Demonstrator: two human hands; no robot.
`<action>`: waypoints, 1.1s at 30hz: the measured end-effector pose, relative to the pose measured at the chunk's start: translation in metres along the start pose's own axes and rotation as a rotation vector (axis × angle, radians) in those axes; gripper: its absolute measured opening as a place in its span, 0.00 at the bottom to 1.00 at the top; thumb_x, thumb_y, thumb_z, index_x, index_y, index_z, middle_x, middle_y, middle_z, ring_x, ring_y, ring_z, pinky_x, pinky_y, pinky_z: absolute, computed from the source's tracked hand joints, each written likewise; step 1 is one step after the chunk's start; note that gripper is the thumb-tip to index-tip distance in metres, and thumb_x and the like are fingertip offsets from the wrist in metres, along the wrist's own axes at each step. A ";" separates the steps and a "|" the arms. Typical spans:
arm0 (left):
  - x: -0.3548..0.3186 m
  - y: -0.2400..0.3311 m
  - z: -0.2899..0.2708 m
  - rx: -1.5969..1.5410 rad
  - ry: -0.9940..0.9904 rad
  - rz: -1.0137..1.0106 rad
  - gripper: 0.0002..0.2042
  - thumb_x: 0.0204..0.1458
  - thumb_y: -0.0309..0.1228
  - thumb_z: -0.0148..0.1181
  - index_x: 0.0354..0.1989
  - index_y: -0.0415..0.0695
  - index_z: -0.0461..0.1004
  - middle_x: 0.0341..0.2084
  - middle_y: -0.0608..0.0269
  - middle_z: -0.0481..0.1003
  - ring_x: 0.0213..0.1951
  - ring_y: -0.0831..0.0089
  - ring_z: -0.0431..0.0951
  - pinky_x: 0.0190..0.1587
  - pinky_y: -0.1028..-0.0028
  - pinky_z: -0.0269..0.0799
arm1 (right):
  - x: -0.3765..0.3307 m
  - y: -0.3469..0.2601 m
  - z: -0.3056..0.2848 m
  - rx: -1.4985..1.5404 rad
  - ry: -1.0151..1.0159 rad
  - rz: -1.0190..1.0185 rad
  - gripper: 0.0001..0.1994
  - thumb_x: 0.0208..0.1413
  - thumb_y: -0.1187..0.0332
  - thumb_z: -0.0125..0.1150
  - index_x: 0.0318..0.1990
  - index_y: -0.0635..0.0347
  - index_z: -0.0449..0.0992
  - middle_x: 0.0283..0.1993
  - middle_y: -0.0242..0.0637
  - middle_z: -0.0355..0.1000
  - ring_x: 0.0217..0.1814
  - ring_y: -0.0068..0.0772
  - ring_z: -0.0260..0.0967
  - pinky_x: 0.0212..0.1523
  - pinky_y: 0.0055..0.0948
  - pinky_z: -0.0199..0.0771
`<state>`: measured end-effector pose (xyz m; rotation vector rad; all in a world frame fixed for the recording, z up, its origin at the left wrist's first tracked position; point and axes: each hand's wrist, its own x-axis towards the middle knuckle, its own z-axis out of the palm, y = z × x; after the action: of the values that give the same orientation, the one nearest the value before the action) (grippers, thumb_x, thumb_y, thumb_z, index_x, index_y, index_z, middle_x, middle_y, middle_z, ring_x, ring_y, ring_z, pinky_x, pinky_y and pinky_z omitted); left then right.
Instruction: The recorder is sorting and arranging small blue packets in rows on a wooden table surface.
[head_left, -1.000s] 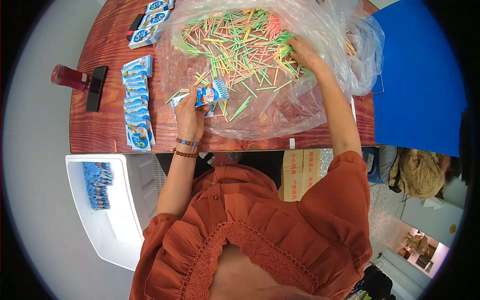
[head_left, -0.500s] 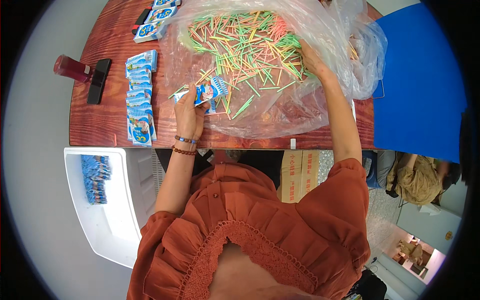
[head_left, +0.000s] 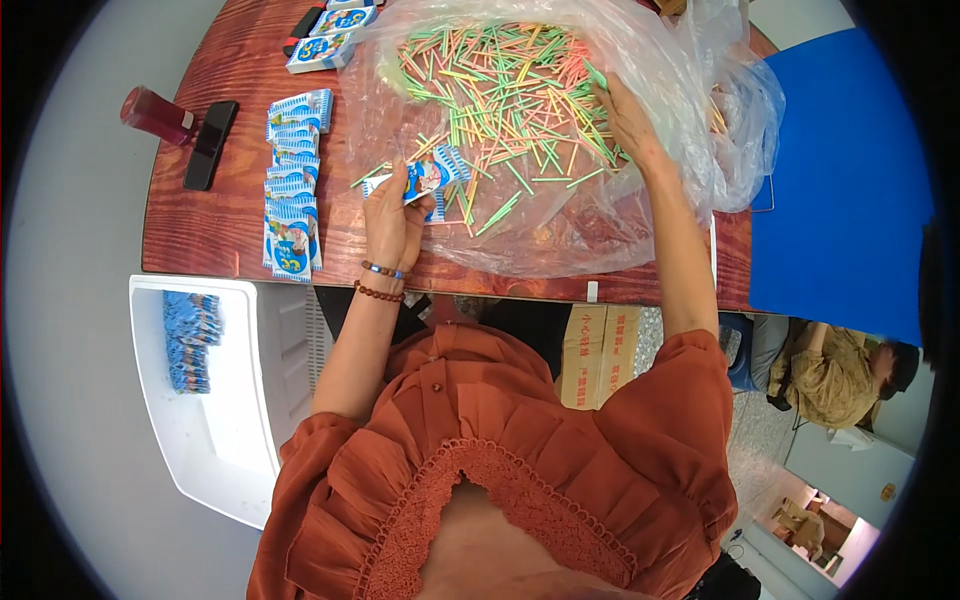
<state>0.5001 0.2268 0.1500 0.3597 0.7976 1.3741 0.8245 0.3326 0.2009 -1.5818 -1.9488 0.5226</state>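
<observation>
My left hand [head_left: 393, 215], with beaded bracelets at the wrist, is closed on small blue-and-white sachets [head_left: 428, 178] at the near left of a clear plastic bag [head_left: 560, 235]. Thin pastel sticks [head_left: 500, 100] in green, pink and yellow lie loose on the spread bag. At the right edge of this pile is my right hand [head_left: 630, 125], its fingers pinched together. Green sticks [head_left: 596, 75] show at its fingertips; how many cannot be made out.
Left of the bag, a row of overlapping sachets [head_left: 292, 190] lies on the red wooden table [head_left: 350, 240]. Small boxes [head_left: 320, 52], a phone [head_left: 211, 145] and a dark red bottle [head_left: 155, 116] stand farther left. A white bin [head_left: 235, 400] holding sachets is below the table edge.
My right hand has shifted slightly away from me along the pile's right edge, and green sticks now show at its fingertips. My left hand still holds the sachets. The whole view has shifted slightly.
</observation>
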 end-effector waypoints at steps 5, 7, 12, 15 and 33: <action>0.002 -0.005 0.009 -0.037 0.018 0.044 0.13 0.60 0.36 0.53 0.30 0.39 0.74 0.26 0.64 0.75 0.24 0.77 0.72 0.27 0.78 0.70 | -0.007 -0.082 0.035 0.755 0.067 0.010 0.12 0.67 0.64 0.40 0.42 0.65 0.66 0.37 0.43 0.74 0.48 0.38 0.71 0.58 0.38 0.61; 0.003 -0.006 0.012 -0.062 0.030 0.055 0.13 0.60 0.37 0.53 0.30 0.39 0.74 0.26 0.64 0.75 0.24 0.77 0.71 0.27 0.78 0.70 | -0.019 -0.117 0.054 1.137 0.101 0.015 0.13 0.68 0.63 0.39 0.40 0.65 0.66 0.37 0.45 0.74 0.52 0.43 0.71 0.63 0.41 0.57; -0.001 0.001 0.010 -0.038 0.054 0.083 0.14 0.60 0.38 0.54 0.30 0.39 0.74 0.25 0.64 0.75 0.25 0.77 0.73 0.26 0.79 0.70 | -0.043 -0.161 0.087 1.321 0.159 -0.132 0.12 0.68 0.63 0.40 0.40 0.64 0.65 0.38 0.44 0.74 0.51 0.45 0.72 0.60 0.44 0.61; -0.004 0.006 0.009 0.027 0.034 0.099 0.14 0.60 0.38 0.54 0.30 0.40 0.74 0.25 0.65 0.75 0.25 0.78 0.73 0.26 0.79 0.70 | -0.049 -0.175 0.092 0.965 0.140 -0.248 0.11 0.68 0.65 0.39 0.42 0.63 0.66 0.38 0.41 0.73 0.53 0.40 0.71 0.58 0.38 0.64; -0.005 -0.004 0.011 -0.130 0.039 0.162 0.13 0.61 0.37 0.51 0.35 0.40 0.75 0.30 0.63 0.78 0.29 0.78 0.76 0.31 0.78 0.72 | -0.067 -0.175 0.143 1.231 0.115 0.017 0.20 0.64 0.66 0.47 0.61 0.60 0.64 0.60 0.43 0.65 0.60 0.29 0.60 0.59 0.29 0.58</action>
<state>0.5106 0.2238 0.1560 0.3013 0.7191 1.5802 0.6100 0.2357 0.1889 -0.7708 -1.0637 1.2692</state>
